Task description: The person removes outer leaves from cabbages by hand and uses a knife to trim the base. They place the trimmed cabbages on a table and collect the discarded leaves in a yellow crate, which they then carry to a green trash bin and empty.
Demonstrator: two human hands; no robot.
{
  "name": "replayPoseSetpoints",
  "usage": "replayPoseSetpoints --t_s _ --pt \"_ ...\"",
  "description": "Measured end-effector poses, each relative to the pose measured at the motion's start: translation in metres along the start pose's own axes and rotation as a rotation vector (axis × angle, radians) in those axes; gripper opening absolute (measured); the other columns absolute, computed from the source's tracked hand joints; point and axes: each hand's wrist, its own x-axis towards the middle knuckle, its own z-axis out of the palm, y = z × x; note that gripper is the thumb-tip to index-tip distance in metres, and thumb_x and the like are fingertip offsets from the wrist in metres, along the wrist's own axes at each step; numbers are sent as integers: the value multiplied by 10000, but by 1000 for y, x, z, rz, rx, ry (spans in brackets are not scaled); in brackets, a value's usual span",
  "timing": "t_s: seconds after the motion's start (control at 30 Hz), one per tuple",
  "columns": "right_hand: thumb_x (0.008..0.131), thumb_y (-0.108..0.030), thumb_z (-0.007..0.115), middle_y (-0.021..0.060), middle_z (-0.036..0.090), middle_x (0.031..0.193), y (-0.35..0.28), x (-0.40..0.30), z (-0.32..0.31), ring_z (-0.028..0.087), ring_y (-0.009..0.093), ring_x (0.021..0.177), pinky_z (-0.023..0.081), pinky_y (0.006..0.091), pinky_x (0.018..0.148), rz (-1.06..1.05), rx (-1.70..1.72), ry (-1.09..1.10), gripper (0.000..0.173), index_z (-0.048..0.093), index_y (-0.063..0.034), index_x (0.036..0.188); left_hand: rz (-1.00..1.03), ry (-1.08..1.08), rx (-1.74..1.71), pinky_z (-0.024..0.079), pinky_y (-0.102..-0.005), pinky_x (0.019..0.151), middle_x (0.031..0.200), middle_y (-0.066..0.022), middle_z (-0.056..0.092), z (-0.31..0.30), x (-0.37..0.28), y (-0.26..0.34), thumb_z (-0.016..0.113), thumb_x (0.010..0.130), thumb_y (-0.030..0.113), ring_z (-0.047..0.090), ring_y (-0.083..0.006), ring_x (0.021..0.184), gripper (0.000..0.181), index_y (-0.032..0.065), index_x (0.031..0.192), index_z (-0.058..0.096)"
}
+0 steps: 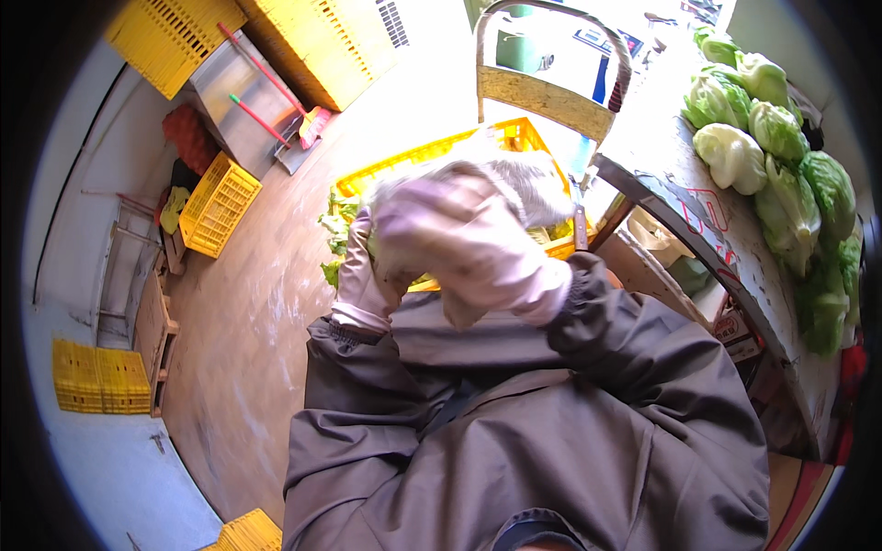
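Observation:
My right hand (468, 241), in a pale pinkish glove, is blurred and crosses in front of me. A greyish-white cloth (541, 186) spreads out from it, also blurred, and the hand appears shut on it. Close by on the left, my gloved left hand (360, 272) is upright, its fingers mostly hidden behind the right one. A sliver of pale green shows between the hands, too covered to name. Beneath them stands a yellow plastic crate (527, 134) with green leaves (334, 234) at its left side. A wooden-handled knife (580, 227) is at the crate's right edge.
Several lettuces (782, 131) lie on the worn table (679, 179) at my right. A metal-framed chair (544, 93) stands beyond the crate. To the left are a yellow crate (219, 205), a broom (313, 124), a dustpan (296, 157) and stacked yellow crates (320, 52).

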Motion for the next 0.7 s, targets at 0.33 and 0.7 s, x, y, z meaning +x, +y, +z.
replayPoseSetpoints --t_s 0.33,0.7 --pt "866 -157 555 105 590 1082 55 -57 -20 561 160 970 455 249 855 957 669 470 412 486 -37 1254 -149 -83 77 422 -570 929 1262 -153 486 66 31 -11 481 875 512 510 -325 1137 605 94 1303 396" --pt "859 -358 599 124 629 1004 56 -110 -9 628 245 795 527 368 651 1452 1890 479 437 527 -67 1177 78 -142 1104 362 -346 1024 1404 -141 332 58 43 -29 578 880 265 420 -250 1226 578 49 1361 340"
